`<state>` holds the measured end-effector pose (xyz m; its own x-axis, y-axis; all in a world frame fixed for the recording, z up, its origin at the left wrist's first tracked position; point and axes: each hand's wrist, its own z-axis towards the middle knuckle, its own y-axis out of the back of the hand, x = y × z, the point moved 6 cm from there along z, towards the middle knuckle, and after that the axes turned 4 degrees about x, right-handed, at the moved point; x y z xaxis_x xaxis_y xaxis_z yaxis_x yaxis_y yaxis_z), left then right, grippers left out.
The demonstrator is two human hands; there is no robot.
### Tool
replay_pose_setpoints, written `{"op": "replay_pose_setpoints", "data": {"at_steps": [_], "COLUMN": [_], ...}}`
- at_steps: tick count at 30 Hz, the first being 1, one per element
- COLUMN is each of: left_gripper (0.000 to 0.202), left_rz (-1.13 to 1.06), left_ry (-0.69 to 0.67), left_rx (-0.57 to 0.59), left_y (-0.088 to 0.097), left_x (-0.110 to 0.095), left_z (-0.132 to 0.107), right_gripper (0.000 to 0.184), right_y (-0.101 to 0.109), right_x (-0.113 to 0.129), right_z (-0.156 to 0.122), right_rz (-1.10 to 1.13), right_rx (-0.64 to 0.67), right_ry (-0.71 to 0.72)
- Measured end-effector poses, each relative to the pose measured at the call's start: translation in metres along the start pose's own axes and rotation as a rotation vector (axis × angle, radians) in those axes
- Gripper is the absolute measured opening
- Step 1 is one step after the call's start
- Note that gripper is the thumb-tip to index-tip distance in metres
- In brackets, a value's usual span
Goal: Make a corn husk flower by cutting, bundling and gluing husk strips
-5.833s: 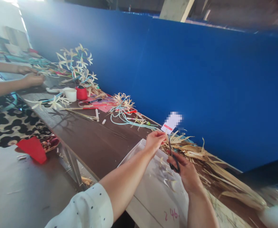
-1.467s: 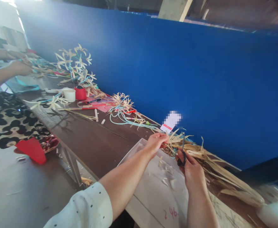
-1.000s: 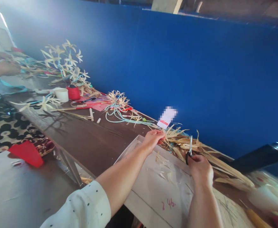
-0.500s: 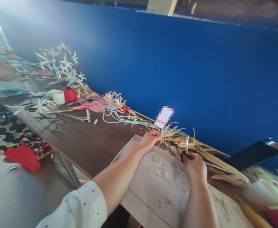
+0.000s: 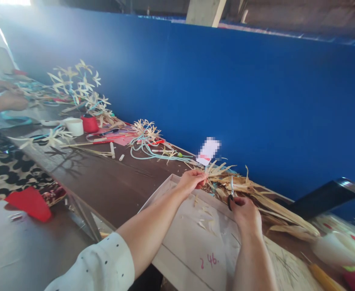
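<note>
- A blue partition [image 5: 256, 101] stands behind the white tray [image 5: 180, 246], along the far edge of the long brown table [image 5: 113, 178] that the tray lies on.
- A heap of dried husks [image 5: 274, 206] lies just beyond the tray's far rim.
- Far to the left of the tray, a co-worker's hands [image 5: 12, 101] are among straw flowers [image 5: 74, 85].
- The left hand [image 5: 191, 180], above the tray's far rim, is pinched tight on a fan of husk strips [image 5: 216, 169].
- The right hand [image 5: 245, 211], beside it over the same rim, is closed around the scissors [image 5: 231, 193], with the blades pointing up.
- Cut scraps [image 5: 204, 218] lie inside the tray.
</note>
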<state>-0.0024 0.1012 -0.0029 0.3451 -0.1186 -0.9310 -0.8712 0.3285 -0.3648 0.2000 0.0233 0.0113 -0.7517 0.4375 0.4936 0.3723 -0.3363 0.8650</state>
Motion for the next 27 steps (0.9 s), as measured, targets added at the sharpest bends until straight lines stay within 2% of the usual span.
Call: {"op": "replay_pose_setpoints", "data": {"at_steps": [12, 18, 27], "left_gripper": [0.026, 0.033, 0.036], "left_rz": [0.037, 0.038, 0.08], "left_ry": [0.021, 0.015, 0.042], "left_rx": [-0.028, -0.012, -0.012], "left_y": [0.0001, 0.0002, 0.0002], "left_x": [-0.003, -0.0016, -0.0003], "left_z": [-0.0014, -0.0006, -0.0014], "right_gripper": [0.036, 0.042, 0.039], "right_y": [-0.0058, -0.008, -0.0009], "right_x": [-0.0075, -0.0077, -0.0042], "right_z": [0.0057, 0.0043, -0.0003], "right_rz": [-0.05, -0.074, -0.075], "right_rx": [0.08, 0.184, 0.153], "right_ry": [0.019, -0.031, -0.076]}}
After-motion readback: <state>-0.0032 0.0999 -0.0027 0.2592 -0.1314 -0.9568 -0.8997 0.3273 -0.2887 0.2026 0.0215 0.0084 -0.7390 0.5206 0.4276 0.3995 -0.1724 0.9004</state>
